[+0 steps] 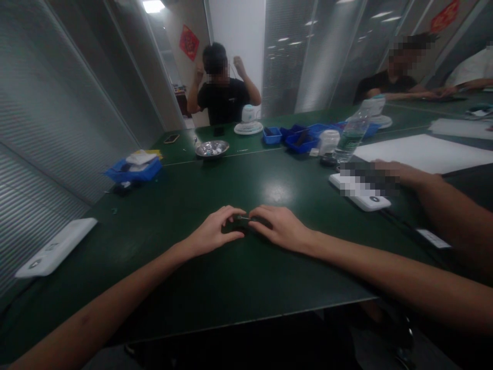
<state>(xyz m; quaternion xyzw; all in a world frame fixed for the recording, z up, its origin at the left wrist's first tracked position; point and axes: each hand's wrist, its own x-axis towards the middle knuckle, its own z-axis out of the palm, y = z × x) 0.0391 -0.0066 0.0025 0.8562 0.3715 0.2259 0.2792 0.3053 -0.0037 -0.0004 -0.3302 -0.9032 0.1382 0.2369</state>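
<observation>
Over the dark green table, my two hands face each other in the middle. My left hand is open, its thumb held apart from its curved fingers. Across from it, my right hand is closed on a small thin object with a narrow metallic shaft. The shaft points left, close to my left fingertips; I cannot tell whether they touch it. The rest of the object is dark and partly hidden by my right fingers, so its kind is unclear.
White power strips lie left and right. A co-worker's arm reaches in from the right beside a water bottle. Farther back are a metal dish, blue trays and a white fan. Another person sits opposite.
</observation>
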